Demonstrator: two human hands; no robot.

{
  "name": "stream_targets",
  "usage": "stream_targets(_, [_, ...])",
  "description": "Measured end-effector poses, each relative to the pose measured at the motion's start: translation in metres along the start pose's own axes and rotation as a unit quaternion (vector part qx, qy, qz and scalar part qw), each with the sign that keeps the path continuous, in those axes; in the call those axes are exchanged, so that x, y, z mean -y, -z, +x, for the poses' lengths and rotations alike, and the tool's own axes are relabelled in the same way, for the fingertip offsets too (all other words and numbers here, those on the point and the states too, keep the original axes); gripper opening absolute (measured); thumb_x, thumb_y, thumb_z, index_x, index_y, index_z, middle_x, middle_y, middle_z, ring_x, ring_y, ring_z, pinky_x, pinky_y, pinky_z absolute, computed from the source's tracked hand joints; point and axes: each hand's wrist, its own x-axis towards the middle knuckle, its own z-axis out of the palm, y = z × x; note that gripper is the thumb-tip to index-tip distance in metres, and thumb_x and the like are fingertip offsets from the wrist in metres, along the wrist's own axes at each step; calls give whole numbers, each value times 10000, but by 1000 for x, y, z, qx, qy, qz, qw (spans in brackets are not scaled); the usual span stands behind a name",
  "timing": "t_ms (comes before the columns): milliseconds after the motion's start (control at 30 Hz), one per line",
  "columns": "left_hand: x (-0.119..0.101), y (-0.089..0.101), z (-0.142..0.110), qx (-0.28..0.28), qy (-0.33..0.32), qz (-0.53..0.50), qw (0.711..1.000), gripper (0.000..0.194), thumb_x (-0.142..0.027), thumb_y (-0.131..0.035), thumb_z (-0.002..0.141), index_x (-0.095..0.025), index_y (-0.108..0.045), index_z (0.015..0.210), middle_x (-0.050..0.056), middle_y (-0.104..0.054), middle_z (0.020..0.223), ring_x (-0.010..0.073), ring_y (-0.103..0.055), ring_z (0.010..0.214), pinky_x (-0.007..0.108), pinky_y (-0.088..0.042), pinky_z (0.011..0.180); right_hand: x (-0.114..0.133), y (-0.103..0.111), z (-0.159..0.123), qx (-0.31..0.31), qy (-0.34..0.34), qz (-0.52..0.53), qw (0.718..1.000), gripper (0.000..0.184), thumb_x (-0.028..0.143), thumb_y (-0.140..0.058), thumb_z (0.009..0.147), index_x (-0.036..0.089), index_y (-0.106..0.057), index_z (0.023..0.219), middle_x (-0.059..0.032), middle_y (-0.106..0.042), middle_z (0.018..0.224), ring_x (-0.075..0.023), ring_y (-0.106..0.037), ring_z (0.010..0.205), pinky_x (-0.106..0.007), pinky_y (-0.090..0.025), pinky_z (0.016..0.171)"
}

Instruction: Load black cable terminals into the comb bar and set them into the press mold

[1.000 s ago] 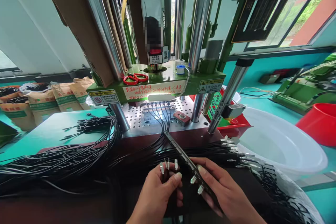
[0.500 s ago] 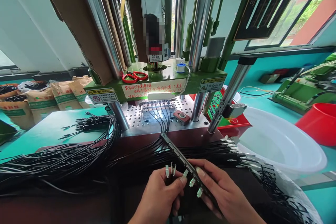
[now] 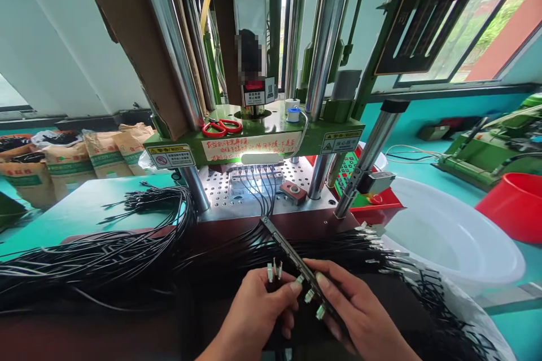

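My right hand [image 3: 358,302] grips a long dark slotted bar [image 3: 288,249], which slants from upper left to lower right. Two metal cable plugs [image 3: 320,311] stick out from the bar's near side by my right fingers. My left hand [image 3: 262,304] is closed around several cables with small metal plugs [image 3: 270,273] standing up between its fingers. Its thumb and forefinger pinch one plug [image 3: 300,280] against the bar's edge; whether it is seated in a slot I cannot tell. The cables below my left hand are mostly hidden in shadow.
A green press [image 3: 262,124] stands ahead, with a clear lit mould [image 3: 256,180] holding several cables. Red scissors [image 3: 222,128] lie on its plate. Black cable bundles [image 3: 127,259] spread left; plugged cable ends [image 3: 372,237] lie right, near a white tub [image 3: 457,231].
The view has shifted slightly. My left thumb and the pinched plug sit a little closer to the bar; my right hand keeps its hold on the bar.
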Motion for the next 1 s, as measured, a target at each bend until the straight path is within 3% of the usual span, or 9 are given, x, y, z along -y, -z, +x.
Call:
stream_targets(100, [0,9,-4,1,6,-76,997,330,-337,-734,692,-126,-594,904,-22,-562,617,101,-540,531,264,-505,544,4,3,-4,-20,2,8,1000,473,528,-521,850,199,-554,1188,47,-512,580,-47,-376,370,-144,-261,312])
stream_targets(267, [1,15,-9,-18,-15,-158,987,365,-332,-726,723,-124,-585,987,13,-600,718,126,-595,651,288,-512,654,5,10,-4,3,-16,8,1000,504,531,-499,863,201,-511,1244,63,-472,538,-55,-352,350,-155,-244,293])
stream_targets(533, [6,10,1,-39,-33,-60,997,352,-370,-745,683,-137,-557,868,-38,-551,580,86,-531,439,188,-376,416,2,10,-4,18,-8,2,1000,506,529,-488,872,178,-514,1237,59,-477,548,-45,-350,345,-147,-253,291])
stream_targets(667, [3,6,2,-27,-40,-9,999,304,-394,-692,727,-134,-557,808,-33,-542,549,81,-494,406,199,-373,402,3,10,-4,14,-6,2,1000,506,538,-515,855,183,-534,1215,42,-512,586,-49,-393,373,-151,-269,314])
stream_targets(867, [0,0,1,-43,-33,-5,999,300,-415,-660,735,-141,-541,720,-47,-501,560,56,-422,385,189,-363,357,0,13,-3,32,-2,-13,999,473,513,-487,883,191,-522,1228,31,-539,635,-49,-394,397,-170,-303,348])
stream_targets(1000, [-1,0,0,-35,-25,-4,999,295,-413,-641,754,-156,-519,675,-67,-455,459,49,-370,345,174,-321,342,1,12,-4,35,1,-20,999,467,509,-496,879,183,-544,1211,10,-564,676,-63,-437,436,-174,-347,362])
